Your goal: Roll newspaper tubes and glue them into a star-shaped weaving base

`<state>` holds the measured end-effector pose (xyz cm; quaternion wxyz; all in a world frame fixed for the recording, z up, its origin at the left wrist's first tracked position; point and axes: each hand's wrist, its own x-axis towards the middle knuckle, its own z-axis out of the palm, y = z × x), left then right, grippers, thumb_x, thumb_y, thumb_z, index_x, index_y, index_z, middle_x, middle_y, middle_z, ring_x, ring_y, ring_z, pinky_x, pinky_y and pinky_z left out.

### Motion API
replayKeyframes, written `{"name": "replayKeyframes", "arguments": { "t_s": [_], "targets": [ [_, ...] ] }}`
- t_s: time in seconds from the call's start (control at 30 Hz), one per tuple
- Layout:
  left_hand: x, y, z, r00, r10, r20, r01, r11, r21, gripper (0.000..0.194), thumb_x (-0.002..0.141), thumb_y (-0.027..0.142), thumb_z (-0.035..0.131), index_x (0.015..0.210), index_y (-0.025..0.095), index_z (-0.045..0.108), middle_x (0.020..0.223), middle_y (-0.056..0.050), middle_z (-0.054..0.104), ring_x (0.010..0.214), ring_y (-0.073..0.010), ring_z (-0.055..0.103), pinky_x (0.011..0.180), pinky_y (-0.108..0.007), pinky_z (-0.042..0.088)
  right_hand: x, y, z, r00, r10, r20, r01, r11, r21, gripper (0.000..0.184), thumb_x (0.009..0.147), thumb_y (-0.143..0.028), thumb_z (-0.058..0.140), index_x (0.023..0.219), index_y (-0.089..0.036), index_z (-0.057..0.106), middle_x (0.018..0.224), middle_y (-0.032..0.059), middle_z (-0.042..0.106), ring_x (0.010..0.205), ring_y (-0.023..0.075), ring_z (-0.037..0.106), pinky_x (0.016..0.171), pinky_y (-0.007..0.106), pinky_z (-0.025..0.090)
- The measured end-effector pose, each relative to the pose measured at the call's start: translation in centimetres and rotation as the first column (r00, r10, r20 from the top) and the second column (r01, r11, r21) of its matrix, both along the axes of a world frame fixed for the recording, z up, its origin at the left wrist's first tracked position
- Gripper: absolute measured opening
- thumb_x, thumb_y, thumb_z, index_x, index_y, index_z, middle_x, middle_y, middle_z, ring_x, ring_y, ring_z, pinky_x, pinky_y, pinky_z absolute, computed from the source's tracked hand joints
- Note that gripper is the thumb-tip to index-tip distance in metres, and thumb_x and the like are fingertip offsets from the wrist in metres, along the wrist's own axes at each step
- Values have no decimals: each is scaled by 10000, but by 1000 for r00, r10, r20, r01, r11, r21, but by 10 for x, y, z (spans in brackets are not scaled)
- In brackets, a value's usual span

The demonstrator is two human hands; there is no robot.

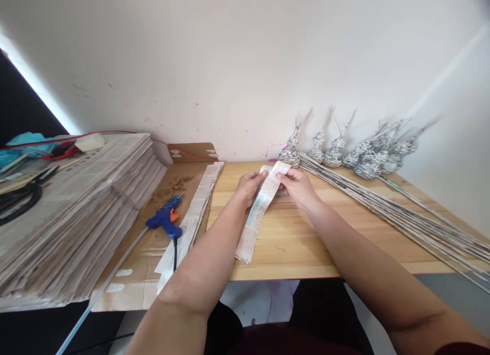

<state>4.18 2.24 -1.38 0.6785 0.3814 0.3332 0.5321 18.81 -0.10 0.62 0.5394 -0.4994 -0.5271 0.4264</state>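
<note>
In the head view, a narrow printed paper strip (260, 204) is held near its far end by both hands, above the wooden surface (294, 253). The left hand (248, 185) has a narrow grip, thumb and fingers pinched at the strip's left edge; the right hand (300, 187) pinches it from the right, thumb laid on the printed face. Both hands are about equally near that far end (the fingertips behind the paper are partly hidden, along with a pale piece there). From the two grips the strip's length runs back toward the person, slanting leftward, its long axis oblique to the front edge, its loose end near that edge and closer to the left forearm.

To the left, a blue glue gun (164, 220) lies beside a pile of cut strips (197, 207), with a tall newspaper stack (126, 192) beyond. To the right lie thin paper rods (363, 198), near woven paper pieces (333, 155) by the wall.
</note>
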Motion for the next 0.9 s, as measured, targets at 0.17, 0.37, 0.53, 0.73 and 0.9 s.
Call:
{"name": "replayKeyframes", "arguments": {
  "t_s": [0.17,0.37,0.53,0.73,0.9],
  "targets": [
    [-1,5,-3,992,119,50,-117,993,-26,406,527,417,848,713,146,611,610,-10,646,517,-119,561,539,-254,457,-7,-10,9,994,99,-39,-94,989,117,264,697,-354,725,892,-183,673,619,-27,601,548,113,529,474,224,421],
    [-1,5,-2,985,161,57,-158,986,-52,324,589,341,828,717,142,607,570,7,613,472,-100,524,512,-238,415,-5,-36,23,589,792,-161,-807,585,-77,207,760,-313,734,877,-144,709,727,12,676,541,81,570,468,180,457],
    [-1,2,1,986,137,98,-135,991,-25,305,624,338,816,721,144,602,597,-6,627,489,-99,547,518,-227,422,-23,-69,17,-35,911,-410,-933,-177,-314,372,733,-322,774,1008,-82,700,816,80,717,636,144,674,549,216,550],
    [-1,1,6,990,139,28,-136,988,-73,184,743,280,730,729,152,599,612,-22,652,468,-99,538,527,-229,437,-35,-75,20,-159,887,-433,-865,-336,-372,730,733,-650,647,1214,-101,629,1046,157,702,950,266,676,606,258,557],
    [-1,2,3,989,142,33,-139,988,-67,193,735,296,738,760,151,614,664,-40,677,504,-116,567,580,-256,475,-28,-59,28,212,902,-377,-958,117,-260,1128,736,-833,-75,792,-48,733,676,185,691,751,261,691,651,336,542]
  ]
}}
